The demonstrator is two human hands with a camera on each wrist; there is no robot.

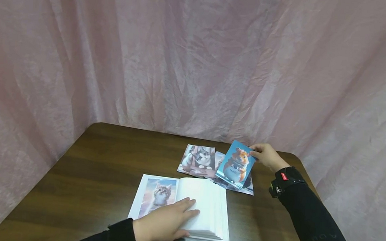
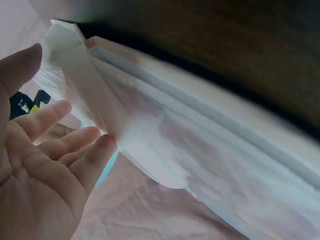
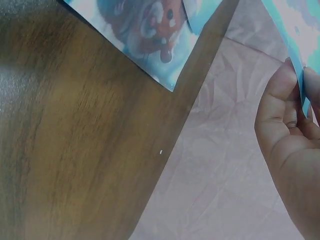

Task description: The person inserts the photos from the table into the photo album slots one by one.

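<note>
An open photo album (image 1: 202, 197) lies near the table's front, with a fluffy kitten picture (image 1: 161, 195) in its left page and a white right page. My left hand (image 1: 167, 221) rests across the album's middle, fingers spread over the right page. In the left wrist view its fingers (image 2: 82, 150) reach along the album's pages (image 2: 150, 135). Further back, my right hand (image 1: 268, 155) pinches a blue hamster card (image 1: 236, 164) at its right edge, tilted above other cards. The right wrist view shows thumb and fingers on the held card (image 3: 302, 35).
Behind the album, several overlapping picture cards (image 1: 203, 158) lie on the brown wooden table (image 1: 116, 160), one showing a grey and white cat. Part of the pile is hidden under the held card. A pink curtain (image 1: 190, 60) hangs right behind the table's back edge.
</note>
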